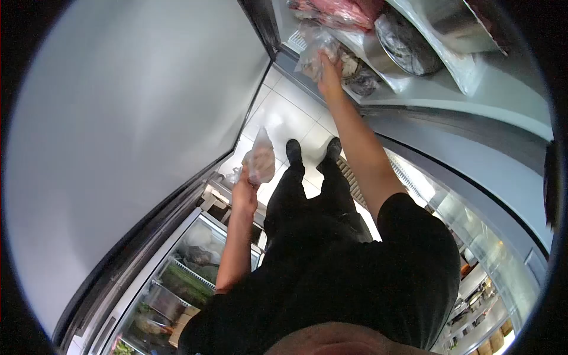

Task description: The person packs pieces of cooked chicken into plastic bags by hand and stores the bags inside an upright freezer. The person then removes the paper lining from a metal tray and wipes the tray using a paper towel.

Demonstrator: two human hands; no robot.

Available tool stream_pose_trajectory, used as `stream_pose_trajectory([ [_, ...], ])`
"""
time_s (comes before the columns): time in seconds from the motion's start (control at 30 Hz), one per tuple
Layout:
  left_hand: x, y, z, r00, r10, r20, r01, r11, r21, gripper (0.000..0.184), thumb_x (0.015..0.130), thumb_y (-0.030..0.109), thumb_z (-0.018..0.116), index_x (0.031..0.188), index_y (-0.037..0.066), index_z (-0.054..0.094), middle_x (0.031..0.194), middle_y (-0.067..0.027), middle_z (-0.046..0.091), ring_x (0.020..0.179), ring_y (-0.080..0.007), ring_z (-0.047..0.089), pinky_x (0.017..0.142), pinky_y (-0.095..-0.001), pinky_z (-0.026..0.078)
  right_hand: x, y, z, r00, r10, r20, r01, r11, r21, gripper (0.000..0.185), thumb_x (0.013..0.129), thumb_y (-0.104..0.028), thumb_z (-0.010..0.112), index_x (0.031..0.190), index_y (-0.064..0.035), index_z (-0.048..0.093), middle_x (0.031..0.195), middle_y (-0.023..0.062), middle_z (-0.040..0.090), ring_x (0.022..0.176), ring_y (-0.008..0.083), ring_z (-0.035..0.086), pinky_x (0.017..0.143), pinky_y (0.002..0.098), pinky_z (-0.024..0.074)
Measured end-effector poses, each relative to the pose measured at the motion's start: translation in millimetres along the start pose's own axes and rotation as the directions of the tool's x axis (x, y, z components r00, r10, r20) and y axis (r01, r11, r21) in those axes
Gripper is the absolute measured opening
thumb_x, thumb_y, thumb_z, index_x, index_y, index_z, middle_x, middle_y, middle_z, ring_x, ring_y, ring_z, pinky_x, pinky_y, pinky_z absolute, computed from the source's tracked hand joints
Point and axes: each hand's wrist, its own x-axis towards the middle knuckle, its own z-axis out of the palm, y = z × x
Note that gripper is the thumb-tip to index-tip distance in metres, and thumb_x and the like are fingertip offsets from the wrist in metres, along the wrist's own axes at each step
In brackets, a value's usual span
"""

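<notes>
My left hand [244, 194] is closed around the gathered part of a clear plastic bag [261, 158] with something pale pinkish inside. It hangs over the tiled floor, in front of the fridge. My right hand [329, 78] reaches into the fridge and grips another clear plastic bag [315, 52], whose contents I cannot make out. Just beside that hand sits a container with whitish pieces [350, 63]. Behind it lies a bag of red meat [346, 12].
The large grey fridge door [130, 118] stands open on the left. Metal containers [408, 47] with plastic film fill the shelf. A glass-fronted display fridge [177, 278] with greens is at lower left. White floor tiles [296, 97] surround my shoes.
</notes>
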Motion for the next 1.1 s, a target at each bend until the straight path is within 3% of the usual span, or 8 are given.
stream_pose_trajectory([
  [0.1, 7.9, 1.6, -1.3, 1.0, -0.006, 0.021, 0.007, 0.999, -0.037, 0.032, 0.103, 0.026, 0.052, 0.125, 0.003, 0.054, 0.11, -0.0052, 0.061, 0.089, -0.0152, 0.06, 0.075, -0.0264, 0.051, 61.4, 20.9, 24.3, 0.955, -0.187, -0.231, 0.178, 0.982, -0.058, 0.079, 0.075, -0.013, 0.083, 0.142, -0.0088, 0.04, 0.138, 0.013, 0.048, 0.126, 0.0284, 0.046, 0.103, 0.0418, 0.0417],
  [0.2, 9.6, 6.9, 9.6, 1.0, -0.002, -0.012, 0.001, 0.999, -0.043, 0.033, 0.103, 0.026, 0.052, 0.126, 0.002, 0.054, 0.113, -0.0067, 0.061, 0.092, -0.0151, 0.059, 0.08, -0.0265, 0.051, 140.5, 34.4, 35.5, 0.778, -0.629, 0.011, 0.585, 0.717, -0.379, 0.068, 0.084, -0.025, 0.075, 0.141, -0.0067, 0.044, 0.142, 0.0154, 0.048, 0.128, 0.0301, 0.047, 0.108, 0.0427, 0.038],
  [0.33, 32.0, -1.4, 5.3, 0.999, 0.022, -0.032, -0.022, 1.0, -0.003, 0.039, 0.102, 0.029, 0.054, 0.13, 0.001, 0.052, 0.123, -0.0081, 0.059, 0.105, -0.0183, 0.058, 0.09, -0.0304, 0.05, 238.6, 64.1, 15.7, 0.853, -0.448, 0.269, 0.305, 0.008, -0.952, 0.068, 0.091, -0.052, 0.055, 0.143, -0.0084, 0.046, 0.15, 0.0153, 0.043, 0.136, 0.0321, 0.042, 0.114, 0.0465, 0.031],
  [0.47, 40.2, -5.0, 14.2, 1.0, 0.01, -0.008, -0.009, 0.998, 0.065, 0.052, 0.101, 0.033, 0.057, 0.138, -0.002, 0.047, 0.133, -0.0112, 0.056, 0.118, -0.0228, 0.055, 0.101, -0.035, 0.046, 224.2, 64.7, 32.4, 0.941, -0.259, 0.219, 0.189, -0.139, -0.972, 0.077, 0.09, -0.065, 0.044, 0.145, -0.0124, 0.044, 0.155, 0.014, 0.037, 0.141, 0.0337, 0.036, 0.116, 0.0484, 0.027],
  [0.8, 62.9, 11.0, 71.2, 0.986, 0.019, 0.168, -0.059, 0.97, 0.234, 0.059, 0.1, 0.035, 0.059, 0.14, -0.005, 0.044, 0.139, -0.0157, 0.053, 0.124, -0.024, 0.053, 0.107, -0.0388, 0.041, 96.1, 16.9, 11.0, 0.825, -0.301, 0.478, 0.534, 0.141, -0.833, 0.065, 0.088, -0.049, 0.063, 0.137, -0.007, 0.051, 0.134, 0.023, 0.055, 0.124, 0.0426, 0.051, 0.102, 0.0484, 0.042],
  [0.93, 52.8, 29.9, 140.2, 0.933, 0.047, 0.356, -0.146, 0.956, 0.256, 0.055, 0.101, 0.031, 0.057, 0.141, -0.004, 0.043, 0.139, -0.0139, 0.053, 0.127, -0.0223, 0.05, 0.108, -0.0385, 0.038, -38.3, 51.6, -90.0, 0.972, 0.219, 0.09, 0.005, 0.362, -0.932, 0.063, 0.087, -0.061, 0.061, 0.115, -0.0042, 0.066, 0.11, 0.0211, 0.066, 0.113, 0.0353, 0.06, 0.086, 0.0455, 0.0512],
  [1.03, 42.4, 40.6, 184.8, 0.816, -0.031, 0.577, -0.049, 0.991, 0.123, 0.053, 0.101, 0.032, 0.056, 0.139, -0.002, 0.045, 0.135, -0.0121, 0.055, 0.125, -0.022, 0.052, 0.106, -0.0375, 0.039, -126.6, 20.2, -70.4, 0.648, 0.742, 0.174, -0.708, 0.67, -0.222, 0.095, 0.085, -0.076, 0.05, 0.149, -0.0077, 0.031, 0.138, 0.0119, 0.05, 0.125, 0.0362, 0.051, 0.099, 0.0566, 0.0464],
  [1.1, 58.4, 33.6, 201.8, 0.704, -0.044, 0.708, 0.038, 0.999, 0.024, 0.048, 0.102, 0.029, 0.054, 0.138, -0.001, 0.046, 0.135, -0.011, 0.056, 0.125, -0.0215, 0.052, 0.106, -0.0374, 0.039, -128.2, 16.1, -63.7, 0.711, 0.585, 0.391, -0.689, 0.691, 0.219, 0.089, 0.088, -0.074, 0.047, 0.147, -0.009, 0.035, 0.139, 0.0117, 0.051, 0.126, 0.0335, 0.052, 0.104, 0.0536, 0.0429],
])
